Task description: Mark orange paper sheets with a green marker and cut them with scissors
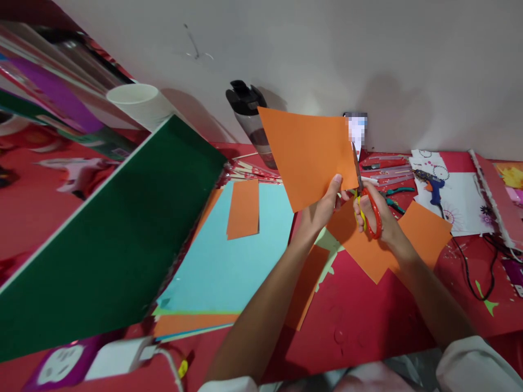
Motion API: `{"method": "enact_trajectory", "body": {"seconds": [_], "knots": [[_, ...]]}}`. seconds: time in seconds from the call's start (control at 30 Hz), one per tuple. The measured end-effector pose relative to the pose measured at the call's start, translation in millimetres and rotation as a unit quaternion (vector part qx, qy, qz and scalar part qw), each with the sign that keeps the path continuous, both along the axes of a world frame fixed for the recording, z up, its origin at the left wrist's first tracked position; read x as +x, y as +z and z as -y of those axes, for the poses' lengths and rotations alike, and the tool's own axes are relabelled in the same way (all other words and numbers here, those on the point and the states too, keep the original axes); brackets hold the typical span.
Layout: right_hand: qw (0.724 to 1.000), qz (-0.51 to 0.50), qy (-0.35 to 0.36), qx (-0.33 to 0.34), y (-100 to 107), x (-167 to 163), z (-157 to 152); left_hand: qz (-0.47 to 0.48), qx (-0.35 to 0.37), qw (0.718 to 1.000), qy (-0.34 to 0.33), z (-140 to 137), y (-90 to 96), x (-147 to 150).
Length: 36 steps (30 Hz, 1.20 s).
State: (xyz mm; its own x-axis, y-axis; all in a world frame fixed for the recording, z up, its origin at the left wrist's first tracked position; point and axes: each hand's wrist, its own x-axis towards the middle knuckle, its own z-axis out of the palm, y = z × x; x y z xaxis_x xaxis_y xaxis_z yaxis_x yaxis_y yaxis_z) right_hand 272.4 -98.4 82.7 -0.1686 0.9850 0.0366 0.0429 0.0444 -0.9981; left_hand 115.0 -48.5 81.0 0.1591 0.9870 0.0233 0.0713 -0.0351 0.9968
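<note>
My left hand (327, 204) grips the lower edge of a large orange paper sheet (306, 155), thumb on its face, holding it raised above the table. In my right hand (378, 209) is a pair of scissors (375, 220) with red and yellow handles. Their blades run up along the sheet's right edge; whether they are parted I cannot tell. Below my hands lie more orange paper pieces (370, 261). To the left, a small orange rectangle (244, 209) rests on a light blue sheet (229, 272) that tops a stack of coloured paper.
A dark green board (110, 234) leans at the left. Behind the raised sheet stand a tumbler (255, 128) and a phone (357, 130). Green-handled pliers (394, 198), a blue glue gun (435, 188) and its cord lie to the right. A white charger (118, 356) sits at the front left.
</note>
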Motion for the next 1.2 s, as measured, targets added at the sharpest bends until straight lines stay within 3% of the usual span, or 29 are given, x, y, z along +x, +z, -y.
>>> {"method": "enact_trajectory", "body": {"seconds": [0.4, 0.87, 1.2], "knots": [[0.999, -0.022, -0.028, -0.039, 3.2, -3.7, -1.1, -0.007, -0.021, 1.0, 0.003, 0.7, 3.6, 1.2], [0.999, -0.004, -0.034, -0.009, 3.0, -2.3, 0.1, 0.004, -0.025, 1.0, -0.008, 0.9, 4.5, 1.6], [0.999, 0.012, -0.04, 0.003, 1.5, 1.3, 0.0, -0.036, -0.002, 0.999, -0.019, 6.5, 6.7, 3.5]]}}
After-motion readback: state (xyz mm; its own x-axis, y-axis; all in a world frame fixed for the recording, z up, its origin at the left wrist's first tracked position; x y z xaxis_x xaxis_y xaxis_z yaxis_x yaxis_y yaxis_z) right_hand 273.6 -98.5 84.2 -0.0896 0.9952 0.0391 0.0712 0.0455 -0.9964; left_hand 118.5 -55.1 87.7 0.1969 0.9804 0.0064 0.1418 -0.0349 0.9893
